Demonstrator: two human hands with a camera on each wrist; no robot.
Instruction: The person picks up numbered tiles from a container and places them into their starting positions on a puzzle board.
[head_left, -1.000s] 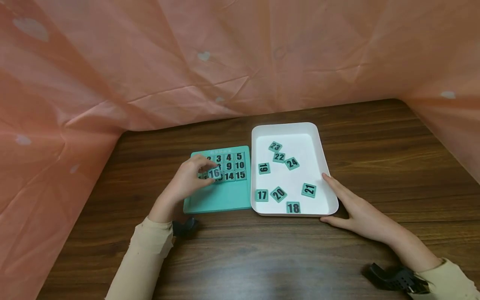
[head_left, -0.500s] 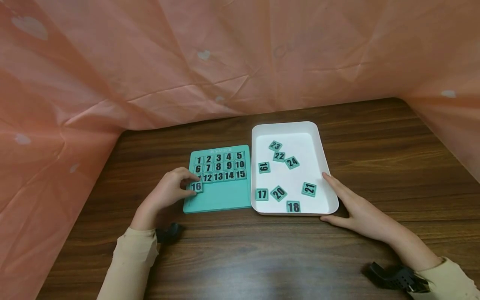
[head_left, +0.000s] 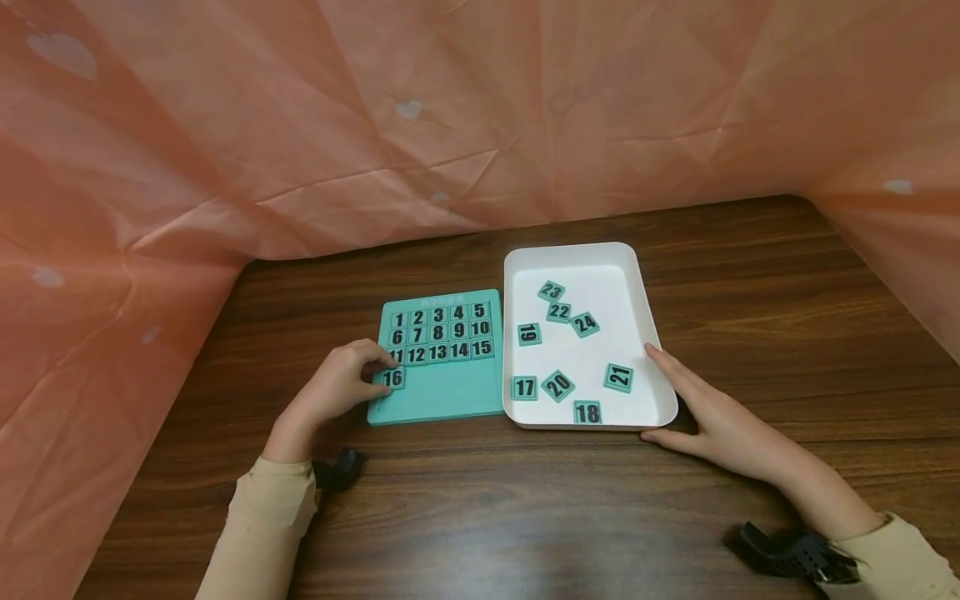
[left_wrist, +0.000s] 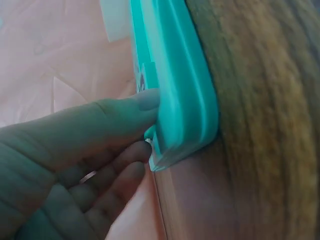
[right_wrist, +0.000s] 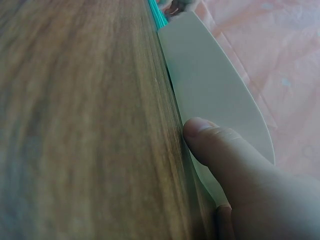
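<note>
My left hand [head_left: 341, 379] holds the number tile 16 [head_left: 393, 378] at its left side, thumb below and a finger above. That tile lies on the turquoise number board [head_left: 442, 398], under the 11 in the rows of tiles 1 to 15. In the left wrist view, the thumb [left_wrist: 125, 112] reaches over the board's rim, and the tile is mostly hidden. Around the near right corner of the white tray [head_left: 647, 300] spreads my right hand [head_left: 723, 433], fingers fairly straight. The right wrist view has its thumb [right_wrist: 215, 140] against the tray wall.
Inside the tray lie several loose tiles, among them tile 17 [head_left: 524, 388], tile 20 [head_left: 558, 386] and tile 21 [head_left: 618, 377]. Board and tray stand side by side on a wooden table [head_left: 480, 500]. A pink sheet [head_left: 465, 125] hangs behind and at the sides.
My left hand has carried tile 16 left and toward me from above the board's tile rows, then down to the fourth row's left end. The right hand has stayed at the tray.
</note>
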